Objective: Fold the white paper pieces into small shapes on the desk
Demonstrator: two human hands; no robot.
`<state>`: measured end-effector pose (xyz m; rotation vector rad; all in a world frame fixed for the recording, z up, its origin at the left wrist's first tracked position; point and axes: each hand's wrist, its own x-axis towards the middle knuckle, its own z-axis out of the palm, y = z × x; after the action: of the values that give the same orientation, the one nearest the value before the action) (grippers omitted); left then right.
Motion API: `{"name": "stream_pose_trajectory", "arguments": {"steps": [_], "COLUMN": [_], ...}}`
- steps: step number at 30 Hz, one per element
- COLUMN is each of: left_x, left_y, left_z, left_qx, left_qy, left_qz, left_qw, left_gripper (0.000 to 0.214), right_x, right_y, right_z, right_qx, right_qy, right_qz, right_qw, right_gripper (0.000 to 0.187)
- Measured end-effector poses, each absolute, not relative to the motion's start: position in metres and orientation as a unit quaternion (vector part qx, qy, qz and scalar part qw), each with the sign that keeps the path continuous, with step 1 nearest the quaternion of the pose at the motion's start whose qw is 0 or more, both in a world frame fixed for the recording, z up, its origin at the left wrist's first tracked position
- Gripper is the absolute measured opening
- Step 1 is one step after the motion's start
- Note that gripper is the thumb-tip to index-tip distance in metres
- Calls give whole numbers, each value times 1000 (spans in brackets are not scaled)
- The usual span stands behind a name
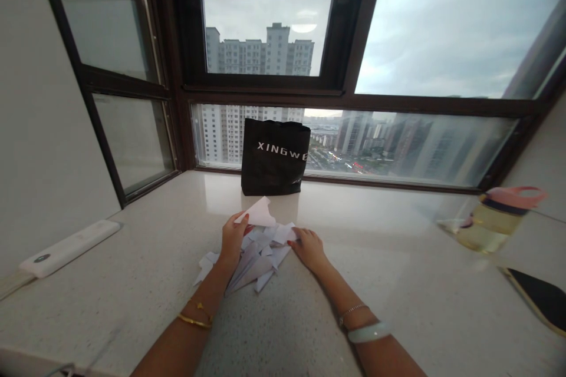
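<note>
Centre of the frame: the left hand (233, 237) has its grip closed on one white sheet (259, 214), pinched at the lower edge and lifted clear above the pile of paper (260, 260). The pile lies on the speckled desk (398, 288), just below centre, loose and overlapping. The right hand (309, 247) sits at the pile's right edge with its fingers down on the scraps. Whether that grip pinches anything, I cannot tell.

The risks, as I judge them:
- **The raised sheet:** it is held at one edge only, so it could slip free or crease if the pinch shifts.
- **The left side of the pile:** the left wrist lies across it, so any sweep of that arm could drag scraps along the smooth desk and scatter them.
- **The overlapping pieces:** they look tangled, so pulling one could bring its neighbours with it or tear a thin corner.

The black bag (274, 156) stands close behind the pile, and a sheet pushed forward could wedge against it. The bottle (495, 221) at the right edge is well apart from the paper, so I see little threat there.
</note>
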<state>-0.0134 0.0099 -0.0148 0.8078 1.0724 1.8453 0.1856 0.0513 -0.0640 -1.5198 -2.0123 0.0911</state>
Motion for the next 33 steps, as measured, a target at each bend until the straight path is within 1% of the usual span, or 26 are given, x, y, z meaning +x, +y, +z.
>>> {"name": "stream_pose_trajectory", "arguments": {"steps": [2,5,8,11,13,15,19,24,33], "left_x": [-13,-13,-14,-14,-14,-13,-13,-13,-15], "left_y": [11,12,12,11,12,12,12,10,10], "left_z": [-16,-15,-14,-13,-14,-14,-15,-13,-14], "left_qx": [308,287,275,276,274,265,258,286,295], "left_qy": [412,393,379,380,386,389,383,372,375], "left_qz": [737,741,745,742,743,746,747,726,711], "left_qw": [438,463,476,478,474,471,479,502,517], "left_gripper": [19,15,12,10,10,12,14,12,9], "right_x": [184,184,186,188,188,187,187,189,187], "right_y": [48,45,46,46,45,44,42,42,39], "right_z": [-59,-52,-46,-42,-39,-37,-34,-32,-32], "right_qx": [-583,-594,-564,-491,-450,-429,-416,-409,-402], "right_qy": [-755,-731,-705,-683,-683,-687,-672,-666,-680], "right_qz": [26,25,50,101,135,151,135,139,151], "right_qw": [298,336,427,532,560,567,598,608,594], "right_gripper": [30,28,31,34,34,33,31,30,30]}}
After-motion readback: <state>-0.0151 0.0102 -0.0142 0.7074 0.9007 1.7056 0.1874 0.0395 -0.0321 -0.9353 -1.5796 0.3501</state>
